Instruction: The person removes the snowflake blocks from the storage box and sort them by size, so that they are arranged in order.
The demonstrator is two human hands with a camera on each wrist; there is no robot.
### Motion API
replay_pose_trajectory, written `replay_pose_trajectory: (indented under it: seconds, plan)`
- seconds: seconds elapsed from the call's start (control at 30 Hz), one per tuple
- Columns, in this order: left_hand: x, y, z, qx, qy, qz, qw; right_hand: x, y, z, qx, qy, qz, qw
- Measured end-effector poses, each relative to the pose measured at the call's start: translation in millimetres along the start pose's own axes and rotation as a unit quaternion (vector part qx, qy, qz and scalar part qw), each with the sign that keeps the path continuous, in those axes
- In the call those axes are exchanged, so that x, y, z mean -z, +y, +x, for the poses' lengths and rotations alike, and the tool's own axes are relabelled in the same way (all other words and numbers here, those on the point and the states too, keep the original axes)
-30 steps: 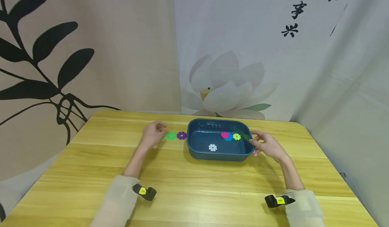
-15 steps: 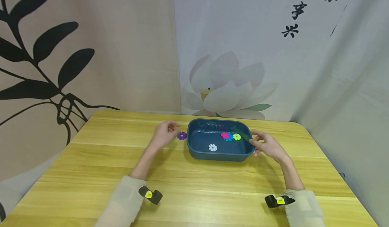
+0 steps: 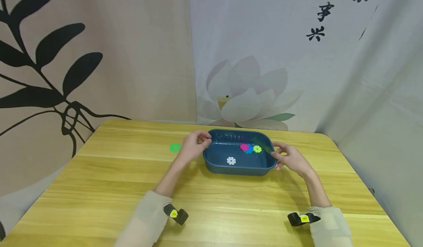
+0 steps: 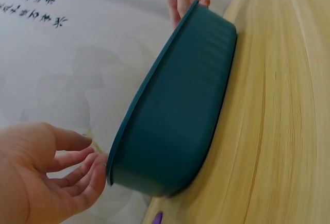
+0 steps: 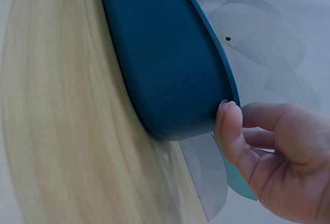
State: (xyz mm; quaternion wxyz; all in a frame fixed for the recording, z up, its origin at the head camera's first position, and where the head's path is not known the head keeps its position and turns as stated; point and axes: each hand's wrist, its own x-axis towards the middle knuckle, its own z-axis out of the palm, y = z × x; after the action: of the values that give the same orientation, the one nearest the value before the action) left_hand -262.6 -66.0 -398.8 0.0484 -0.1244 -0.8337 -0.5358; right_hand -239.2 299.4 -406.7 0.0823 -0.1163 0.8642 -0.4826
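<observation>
A dark blue plastic basin (image 3: 238,170) stands on the table. My right hand (image 3: 289,159) grips its right rim, thumb and fingers on either side in the right wrist view. My left hand (image 3: 192,146) is at the left rim, fingers loosely bent, with nothing seen between them; its fingertips overlap the rim in the head view. Inside the basin lie notched plastic discs: white (image 3: 231,160), pink (image 3: 244,146), blue (image 3: 250,149) and lime (image 3: 257,149). A green disc (image 3: 175,147) lies on the table left of the left hand. The edge of a purple disc (image 4: 158,218) shows below the basin.
The wooden table (image 3: 231,210) extends around the basin. Behind it hangs a pale printed curtain (image 3: 152,56) with leaves, a lotus and characters. Each forearm carries a black strapped wrist camera (image 3: 176,214).
My left hand has moved right from the green discs, past the purple one, to the basin's left rim. The leftmost green disc is uncovered. My right hand and the basin have stayed still.
</observation>
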Motion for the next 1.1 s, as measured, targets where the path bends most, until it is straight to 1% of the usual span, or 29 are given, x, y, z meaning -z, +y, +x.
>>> replay_pose_trajectory:
  seconds: [0.13, 0.3, 0.5, 0.73, 0.97, 1.1]
  plan:
    - [-11.3, 7.0, 0.9, -0.014, 0.000, 0.005, 0.9999, 0, 0, 0.4, 0.000, 0.001, 0.001, 1.0000]
    - [-26.0, 13.3, 1.5, -0.031, -0.012, 0.002, 0.9995, 0, 0, 0.4, 0.000, 0.001, -0.001, 1.0000]
    - [-46.0, 15.7, 3.3, -0.038, -0.034, -0.012, 0.9986, 1, 1, -0.1, 0.000, -0.001, 0.003, 1.0000]
    - [-65.7, 17.1, 6.3, -0.052, -0.054, -0.004, 0.9972, 0, 1, 0.3, -0.001, 0.000, 0.005, 1.0000]
    - [-80.4, 19.4, 11.6, -0.045, -0.088, -0.009, 0.9950, -1, 1, 0.1, -0.003, -0.002, 0.006, 1.0000]
    - [-88.7, 22.1, 16.6, -0.046, -0.107, -0.009, 0.9931, -1, 1, 0.1, -0.004, 0.000, 0.009, 0.9999]
